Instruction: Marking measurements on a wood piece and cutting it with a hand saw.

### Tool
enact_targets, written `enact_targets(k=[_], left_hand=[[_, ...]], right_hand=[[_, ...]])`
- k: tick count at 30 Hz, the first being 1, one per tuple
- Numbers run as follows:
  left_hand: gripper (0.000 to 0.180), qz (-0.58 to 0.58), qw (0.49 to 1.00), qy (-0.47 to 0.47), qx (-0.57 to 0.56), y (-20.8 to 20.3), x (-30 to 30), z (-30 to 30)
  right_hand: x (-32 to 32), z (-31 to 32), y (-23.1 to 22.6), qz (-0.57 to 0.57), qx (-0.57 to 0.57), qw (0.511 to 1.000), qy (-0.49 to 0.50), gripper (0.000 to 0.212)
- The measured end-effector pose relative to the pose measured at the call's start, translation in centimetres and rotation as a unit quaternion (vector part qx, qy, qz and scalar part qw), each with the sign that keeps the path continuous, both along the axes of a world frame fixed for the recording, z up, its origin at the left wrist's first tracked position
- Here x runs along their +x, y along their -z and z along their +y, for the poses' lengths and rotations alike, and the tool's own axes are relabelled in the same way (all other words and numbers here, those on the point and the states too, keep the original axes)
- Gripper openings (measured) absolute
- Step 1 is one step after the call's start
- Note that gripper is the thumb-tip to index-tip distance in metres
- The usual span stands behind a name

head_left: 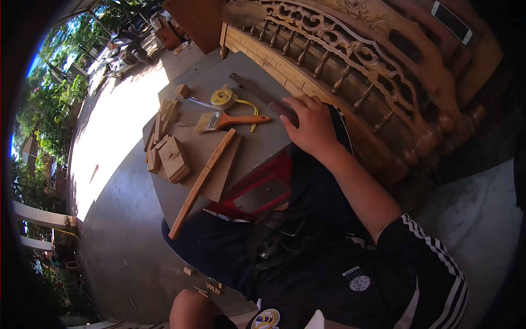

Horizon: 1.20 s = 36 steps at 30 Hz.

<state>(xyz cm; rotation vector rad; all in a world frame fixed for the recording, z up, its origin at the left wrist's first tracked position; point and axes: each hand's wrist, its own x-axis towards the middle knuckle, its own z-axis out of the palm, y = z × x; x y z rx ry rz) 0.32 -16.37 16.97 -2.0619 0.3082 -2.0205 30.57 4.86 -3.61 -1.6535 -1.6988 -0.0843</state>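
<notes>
My right hand (311, 125) is at the right edge of a grey work table (257, 148). Its fingers and thumb close round the brown handle end of a long, flat, dark tool (252, 88); its exact kind is unclear. Left of that hand lie a flat paintbrush (241, 119) with an orange wooden handle and a yellow roll (222, 97) with a loose yellow strip. A thin wooden stick (203, 183) rests over the table's near edge, across a flat board (223, 170). My left hand is out of the picture.
Several small wood blocks (172, 159) are piled at the table's left side. A carved wooden bench (329, 60) stands close along the right, with a phone (452, 22) on wood at the far right. Wood scraps (211, 288) lie on the floor near my leg.
</notes>
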Motion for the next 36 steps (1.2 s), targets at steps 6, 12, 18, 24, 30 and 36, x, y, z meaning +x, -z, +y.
enact_targets(k=[6,12,18,24,30,36], left_hand=[[0.023,-0.02,0.99,-0.053,-0.126,2.6,1.8,1.3],[0.01,0.11,0.91,-0.209,-0.34,8.8,3.6,4.8],[0.022,0.173,0.831,-0.18,-0.496,10.3,3.6,6.2],[0.032,0.106,0.767,-0.123,-0.621,10.3,5.1,6.0],[0.057,0.073,0.776,-0.055,-0.624,10.6,5.3,6.1],[0.049,0.02,0.756,0.015,-0.654,10.7,5.3,6.7]], right_hand=[[1.0,0.6,0.2,0.009,0.002,1.0,0.001,0.043],[0.8,1.6,-0.3,0.121,-0.013,0.992,-0.031,0.045],[0.0,-1.7,-2.0,0.253,-0.028,0.965,-0.066,0.037],[-1.9,-7.6,-5.9,0.355,-0.025,0.901,-0.249,0.034],[-4.3,-10.5,-8.0,0.369,-0.034,0.865,-0.338,0.037],[-4.6,-10.6,-7.3,0.353,0.003,0.862,-0.364,0.039]])
